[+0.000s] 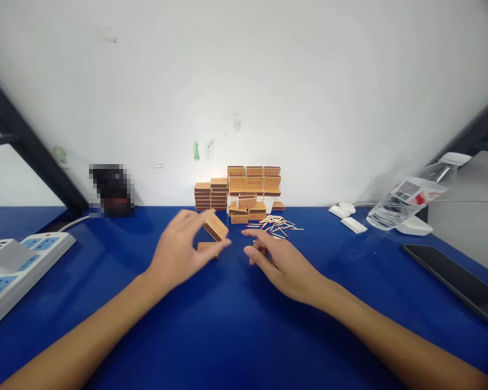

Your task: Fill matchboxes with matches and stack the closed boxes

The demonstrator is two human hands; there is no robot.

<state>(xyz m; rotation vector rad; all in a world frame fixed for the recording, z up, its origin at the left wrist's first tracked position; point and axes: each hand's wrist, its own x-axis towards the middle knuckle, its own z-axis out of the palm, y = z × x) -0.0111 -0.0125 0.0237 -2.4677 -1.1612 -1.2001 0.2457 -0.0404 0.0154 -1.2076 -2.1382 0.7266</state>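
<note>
My left hand [178, 246] grips a tilted orange matchbox [216, 226] between thumb and fingers, just above the table. Below it, a second matchbox [203, 247] lies on the blue surface, partly covered by my left thumb. My right hand [284, 268] hovers to the right with index finger and thumb apart. Nothing shows between them, and its other fingers curl under. Beyond both hands, loose red-tipped matches [277, 225] are scattered beside a small pile of matchboxes [247, 208]. Taller stacks of matchboxes [254, 179] stand against the wall, with lower stacks [210, 196] on their left.
On the left lies a white power strip [36, 265], with a blurred dark object [113, 189] behind it. A tilted water bottle [415, 192], white plastic pieces [353, 224] and a black phone [455, 279] are on the right. The white wall [244, 81] closes off the back.
</note>
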